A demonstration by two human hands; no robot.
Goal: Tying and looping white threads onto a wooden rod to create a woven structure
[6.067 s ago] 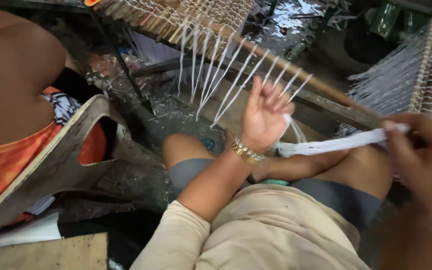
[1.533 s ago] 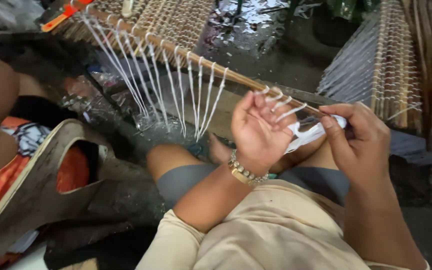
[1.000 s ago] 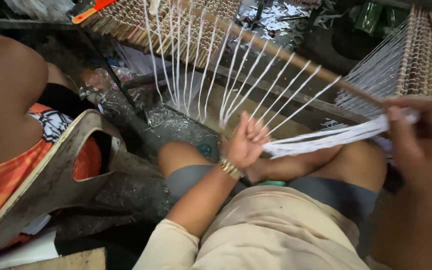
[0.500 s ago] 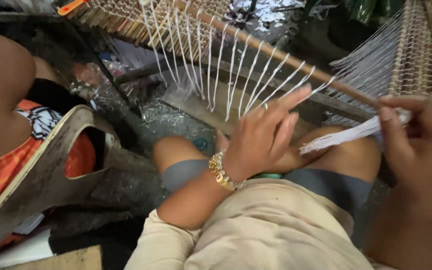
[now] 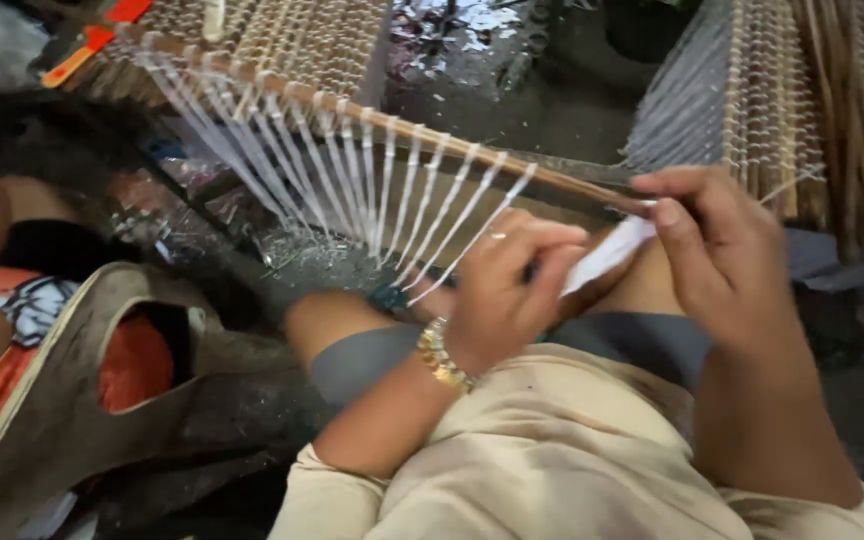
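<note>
Between both hands (image 5: 602,275), flat white strip (image 5: 607,257)

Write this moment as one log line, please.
left hand: pinching white strands | right hand: holding white strip | wooden stick: strands looped over it

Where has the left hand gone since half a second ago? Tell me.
Yes, moved: the left hand closed toward the right hand, nearer the stick end, gripping the white strip.

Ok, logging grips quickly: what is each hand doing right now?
Left hand: closed around the white strands.
Right hand: closed, pinching the white strip.
</note>
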